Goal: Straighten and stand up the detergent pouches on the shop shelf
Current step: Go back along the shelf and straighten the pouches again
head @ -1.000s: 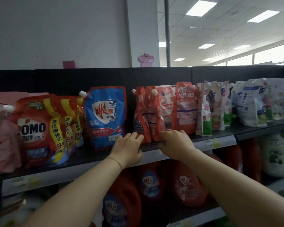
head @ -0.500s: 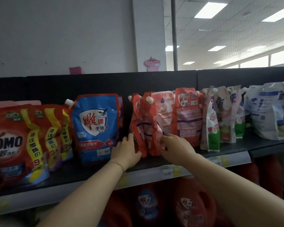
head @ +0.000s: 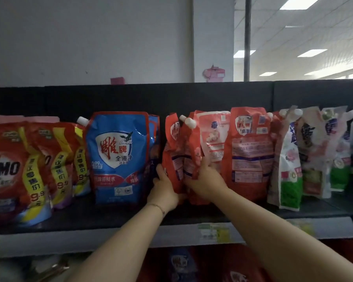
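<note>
1. We're reaching up to the black shelf (head: 114,219), packed side to side with detergent pouches.
2. Far left, the OMO pouches (head: 10,169) lean in an overlapping row.
3. Just beside them, the blue pouch (head: 118,157) stands upright, facing us.
4. Far right, the white-and-green pouches (head: 289,169) slump against one another.
5. Centre shelf, the red pouches (head: 176,151) tilt with their white spouts at the top, squeezed between our two hands.
6. Our right hand (head: 207,181) grips their right side, fingers curled over the front pouch.
7. Our left hand (head: 164,189) clasps their lower left edge, next to the blue pouch, thumb tucked under the front corner.
8. A thin bracelet (head: 157,207) circles the left wrist.
</note>
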A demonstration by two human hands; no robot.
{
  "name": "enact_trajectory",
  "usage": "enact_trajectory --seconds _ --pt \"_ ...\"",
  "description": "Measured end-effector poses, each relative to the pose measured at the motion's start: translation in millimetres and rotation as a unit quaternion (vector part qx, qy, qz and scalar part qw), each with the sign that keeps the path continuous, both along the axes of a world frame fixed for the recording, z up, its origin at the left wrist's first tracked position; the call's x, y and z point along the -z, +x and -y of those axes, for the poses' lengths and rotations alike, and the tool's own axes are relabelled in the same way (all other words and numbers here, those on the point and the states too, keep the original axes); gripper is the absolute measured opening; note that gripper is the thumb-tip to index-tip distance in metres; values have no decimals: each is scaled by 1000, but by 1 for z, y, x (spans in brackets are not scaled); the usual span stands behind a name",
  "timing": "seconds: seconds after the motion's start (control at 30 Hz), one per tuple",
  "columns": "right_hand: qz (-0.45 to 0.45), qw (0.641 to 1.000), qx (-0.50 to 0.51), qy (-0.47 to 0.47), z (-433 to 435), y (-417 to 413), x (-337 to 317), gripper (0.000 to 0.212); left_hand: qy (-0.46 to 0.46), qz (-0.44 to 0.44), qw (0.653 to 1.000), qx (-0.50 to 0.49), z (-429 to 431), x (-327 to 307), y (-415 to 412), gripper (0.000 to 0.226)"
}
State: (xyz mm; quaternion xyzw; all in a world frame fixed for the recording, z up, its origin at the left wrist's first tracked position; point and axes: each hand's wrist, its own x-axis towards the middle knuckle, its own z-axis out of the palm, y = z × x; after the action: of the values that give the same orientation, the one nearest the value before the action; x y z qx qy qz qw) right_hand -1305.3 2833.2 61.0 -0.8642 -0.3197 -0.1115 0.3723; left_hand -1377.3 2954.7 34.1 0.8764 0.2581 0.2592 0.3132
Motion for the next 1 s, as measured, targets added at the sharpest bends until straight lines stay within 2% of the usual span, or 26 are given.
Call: enact_trajectory --seconds 0.13,0.3,0.43,0.57,0.7,0.87,1.0 --pt "-13 998 34 50 -24 7 7 76 12 28 999 13 -7 9 0 115" --pt "-16 998 17 61 -24 20 13 71 -2 24 1000 7 -10 17 0 112" --pt "-21 996 -17 91 -16 19 13 64 4 46 999 0 -10 19 0 100" --pt "-17 997 -33 66 -8 20 14 59 3 103 995 15 -5 22 -4 95" --pt "-21 997 -58 52 1 15 17 70 33 122 992 -4 2 20 -9 94" --pt "-15 998 -41 45 13 -3 25 78 81 112 990 -24 9 18 -17 87" --pt "-81 994 -42 -59 22 -10 26 98 167 99 979 -54 15 15 -19 83"
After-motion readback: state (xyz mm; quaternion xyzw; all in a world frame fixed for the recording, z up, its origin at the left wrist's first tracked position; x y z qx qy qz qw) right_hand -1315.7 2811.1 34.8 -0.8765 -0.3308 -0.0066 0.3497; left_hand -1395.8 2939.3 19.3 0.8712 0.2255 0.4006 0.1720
